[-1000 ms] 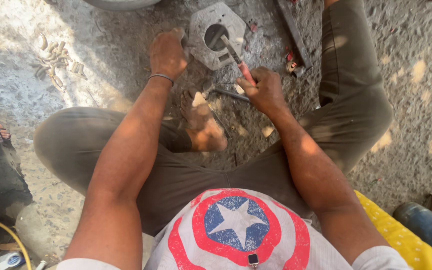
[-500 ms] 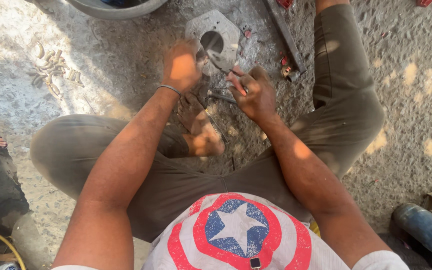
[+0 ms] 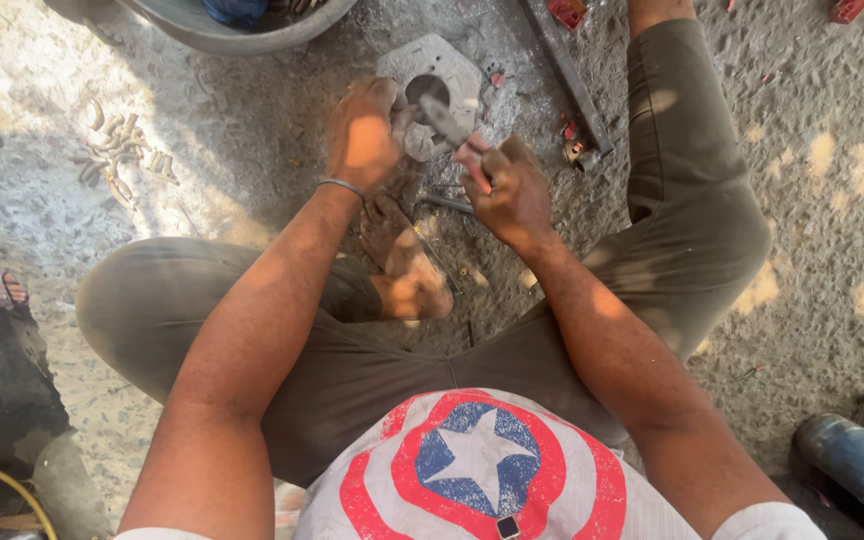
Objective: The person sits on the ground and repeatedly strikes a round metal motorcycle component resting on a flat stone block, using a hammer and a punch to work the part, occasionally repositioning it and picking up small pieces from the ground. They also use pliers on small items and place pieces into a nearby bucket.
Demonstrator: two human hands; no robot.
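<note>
Seated on a gritty concrete floor (image 3: 812, 230), a person braces a flat grey metal plate (image 3: 452, 70) with a round central hole, lying near the floor's far edge just below a shallow metal basin (image 3: 252, 30). The left hand (image 3: 362, 135) presses on the plate's near-left edge, fingers spread rather than wrapped. The right hand (image 3: 512, 185) is clenched tight around the red handle of a hand tool (image 3: 452, 130). The tool's dark metal end reaches up and to the left into the hole, so its long axis runs on a diagonal from the right fist toward the plate's centre; it may be pliers or a driver, though the tip is too blurred to tell. The plate looks stiff, heavy and hard-edged, best steadied by its rim. A bare foot (image 3: 402, 260) rests just below, and a long steel bar (image 3: 567, 75) lies to the right.
</note>
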